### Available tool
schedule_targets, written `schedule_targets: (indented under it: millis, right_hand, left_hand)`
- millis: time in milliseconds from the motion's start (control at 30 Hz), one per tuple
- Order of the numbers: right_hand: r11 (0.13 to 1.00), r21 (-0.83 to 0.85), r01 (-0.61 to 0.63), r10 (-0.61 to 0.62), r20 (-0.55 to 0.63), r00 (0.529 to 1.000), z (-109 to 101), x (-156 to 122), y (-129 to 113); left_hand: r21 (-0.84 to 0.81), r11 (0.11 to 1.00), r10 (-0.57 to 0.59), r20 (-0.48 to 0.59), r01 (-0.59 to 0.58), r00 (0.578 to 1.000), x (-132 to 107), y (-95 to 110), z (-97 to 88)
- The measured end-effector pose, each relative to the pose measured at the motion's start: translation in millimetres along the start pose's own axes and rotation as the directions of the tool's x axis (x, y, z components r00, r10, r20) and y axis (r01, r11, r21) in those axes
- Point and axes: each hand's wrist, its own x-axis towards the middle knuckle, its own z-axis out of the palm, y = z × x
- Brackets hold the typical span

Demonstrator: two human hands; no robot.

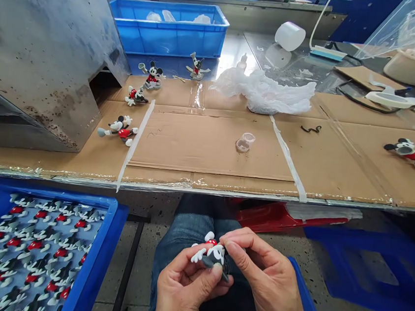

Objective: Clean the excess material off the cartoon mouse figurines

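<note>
Below the counter's [204,187] near edge, over a worker's lap, the left hand [182,291] clamps a mouse figurine [212,252], head tilted leftward; right hand [265,275] fingertips pinch its right side.

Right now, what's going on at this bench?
A seated person holds one small cartoon mouse figure over their lap, the left hand gripping it from below and the right hand pinching it from the side. A blue tray at lower left is packed with similar figures. Several finished-looking figures stand or lie on the cardboard-covered table, beside a crumpled white plastic bag and a small clear cap.
</note>
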Motion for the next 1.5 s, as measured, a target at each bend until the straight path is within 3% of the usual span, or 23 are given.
schedule_targets:
  millis: [633,1000,1333,1500]
  right_hand:
    - [0.994,-0.076,0.073,-0.072,0.019,0.997,1.6,-0.3,1.0]
    - [0.966,-0.171,0.191,-0.18,0.078,0.981,-0.7,-3.5,2.0]
    - [0.982,-0.159,0.099,-0.094,0.04,0.995,-0.7,-3.4,4.4]
    - [0.974,-0.193,0.118,-0.114,0.035,0.993,-3.2,-5.6,1.5]
  left_hand:
    - [-0.007,0.999,0.046,-0.028,-0.046,0.999,-2.0,2.6,2.0]
    - [-0.022,0.997,0.077,-0.04,-0.078,0.996,-5.1,-1.8,-0.1]
    - [0.023,0.988,0.152,-0.058,-0.151,0.987,-5.2,-0.6,0.0]
    - [0.047,0.986,0.162,-0.049,-0.16,0.986,-4.2,0.1,-3.4]
